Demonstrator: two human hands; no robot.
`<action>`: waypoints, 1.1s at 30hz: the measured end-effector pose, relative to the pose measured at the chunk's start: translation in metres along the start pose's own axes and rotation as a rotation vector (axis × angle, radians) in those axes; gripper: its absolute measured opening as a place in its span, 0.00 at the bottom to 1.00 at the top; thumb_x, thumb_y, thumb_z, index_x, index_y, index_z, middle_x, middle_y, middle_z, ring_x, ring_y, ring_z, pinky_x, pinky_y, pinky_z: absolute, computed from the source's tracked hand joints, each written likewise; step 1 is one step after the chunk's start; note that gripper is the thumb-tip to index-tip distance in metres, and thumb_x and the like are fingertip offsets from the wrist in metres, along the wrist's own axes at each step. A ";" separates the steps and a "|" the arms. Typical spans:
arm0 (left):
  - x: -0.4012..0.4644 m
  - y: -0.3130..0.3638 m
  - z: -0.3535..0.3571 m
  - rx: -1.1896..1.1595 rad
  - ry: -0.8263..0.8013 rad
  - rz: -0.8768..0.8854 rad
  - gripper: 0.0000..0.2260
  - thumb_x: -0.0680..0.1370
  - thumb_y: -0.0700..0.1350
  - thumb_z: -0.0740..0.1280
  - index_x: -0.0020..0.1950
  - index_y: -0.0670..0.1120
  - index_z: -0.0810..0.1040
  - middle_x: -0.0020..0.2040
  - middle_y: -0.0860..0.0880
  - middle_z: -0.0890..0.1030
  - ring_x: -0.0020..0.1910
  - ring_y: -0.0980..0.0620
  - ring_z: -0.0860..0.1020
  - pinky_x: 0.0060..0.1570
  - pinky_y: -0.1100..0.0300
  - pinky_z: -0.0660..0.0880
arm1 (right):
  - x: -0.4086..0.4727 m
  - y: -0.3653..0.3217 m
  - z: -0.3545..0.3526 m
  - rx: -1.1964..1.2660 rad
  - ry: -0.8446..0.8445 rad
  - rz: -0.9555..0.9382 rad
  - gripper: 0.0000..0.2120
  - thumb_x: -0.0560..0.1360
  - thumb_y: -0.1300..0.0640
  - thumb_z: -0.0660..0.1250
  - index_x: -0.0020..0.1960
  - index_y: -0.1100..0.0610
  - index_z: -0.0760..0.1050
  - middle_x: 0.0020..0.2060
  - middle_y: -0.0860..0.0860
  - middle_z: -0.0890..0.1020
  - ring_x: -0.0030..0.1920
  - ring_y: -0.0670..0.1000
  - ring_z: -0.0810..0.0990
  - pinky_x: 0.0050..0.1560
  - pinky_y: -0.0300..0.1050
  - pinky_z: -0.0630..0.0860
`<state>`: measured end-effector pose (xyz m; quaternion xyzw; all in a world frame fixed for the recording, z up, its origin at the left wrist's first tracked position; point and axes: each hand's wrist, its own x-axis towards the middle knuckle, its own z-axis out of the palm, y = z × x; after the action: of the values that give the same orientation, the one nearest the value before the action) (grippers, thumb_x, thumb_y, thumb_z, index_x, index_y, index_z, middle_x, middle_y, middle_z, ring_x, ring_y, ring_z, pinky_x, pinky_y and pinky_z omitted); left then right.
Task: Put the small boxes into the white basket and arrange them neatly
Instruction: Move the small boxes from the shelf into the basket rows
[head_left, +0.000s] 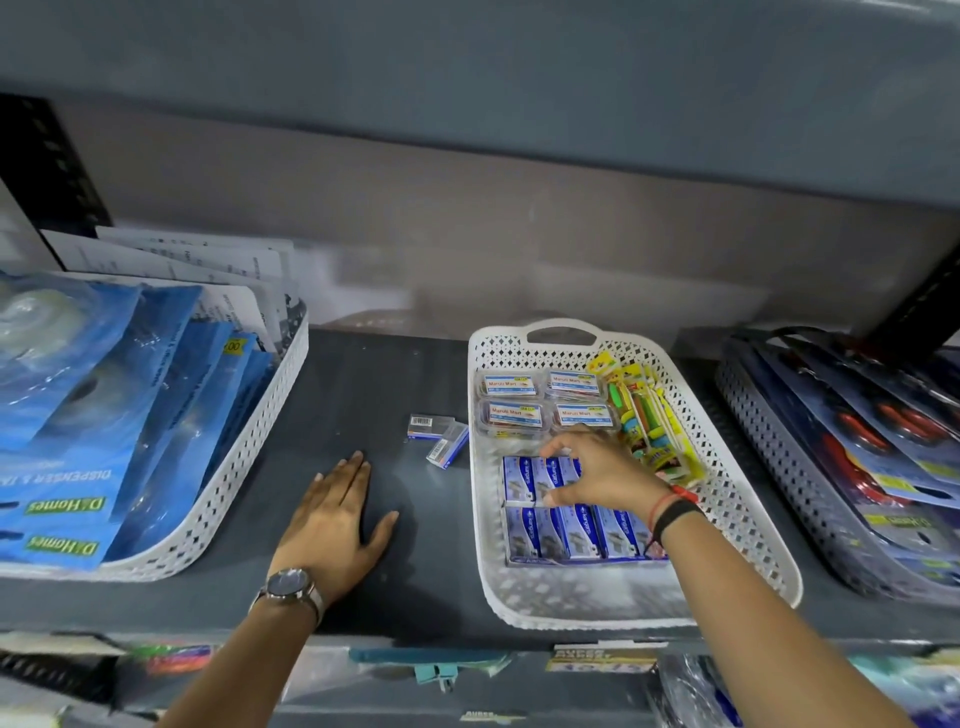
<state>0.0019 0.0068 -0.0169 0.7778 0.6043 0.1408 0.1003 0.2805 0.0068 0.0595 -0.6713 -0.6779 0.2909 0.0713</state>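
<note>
right hand (602, 475) grip clamped on small blue boxes (540, 478) inside white basket (748, 525); left hand (332, 519) flat, fingers apart, on shelf (363, 384).

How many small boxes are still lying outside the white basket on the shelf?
2. Both small boxes lie on the dark shelf just left of the white basket: one farther back, the other touching it, nearer the basket wall. None seem hidden.
</note>
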 end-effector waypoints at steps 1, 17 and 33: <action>0.000 0.000 0.000 -0.003 0.000 0.000 0.42 0.64 0.65 0.40 0.71 0.42 0.57 0.74 0.45 0.58 0.73 0.48 0.56 0.72 0.56 0.46 | 0.000 0.000 0.000 0.000 -0.012 0.002 0.23 0.67 0.55 0.73 0.60 0.54 0.71 0.66 0.53 0.68 0.65 0.52 0.67 0.65 0.46 0.63; 0.000 0.001 0.000 -0.052 0.015 0.032 0.30 0.75 0.57 0.55 0.71 0.42 0.54 0.75 0.45 0.55 0.74 0.49 0.54 0.71 0.59 0.43 | 0.059 -0.115 0.028 -0.835 0.179 -0.228 0.26 0.64 0.41 0.70 0.52 0.59 0.74 0.50 0.54 0.81 0.60 0.58 0.68 0.69 0.68 0.44; 0.000 -0.002 -0.001 -0.049 -0.004 0.035 0.34 0.72 0.63 0.47 0.72 0.43 0.51 0.76 0.45 0.52 0.74 0.49 0.51 0.70 0.61 0.40 | -0.007 -0.066 -0.033 0.559 -0.049 -0.355 0.23 0.67 0.70 0.69 0.51 0.45 0.72 0.58 0.50 0.76 0.48 0.42 0.78 0.52 0.34 0.72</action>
<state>-0.0007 0.0070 -0.0165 0.7858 0.5868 0.1558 0.1179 0.2394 0.0147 0.1207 -0.4900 -0.6799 0.4646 0.2859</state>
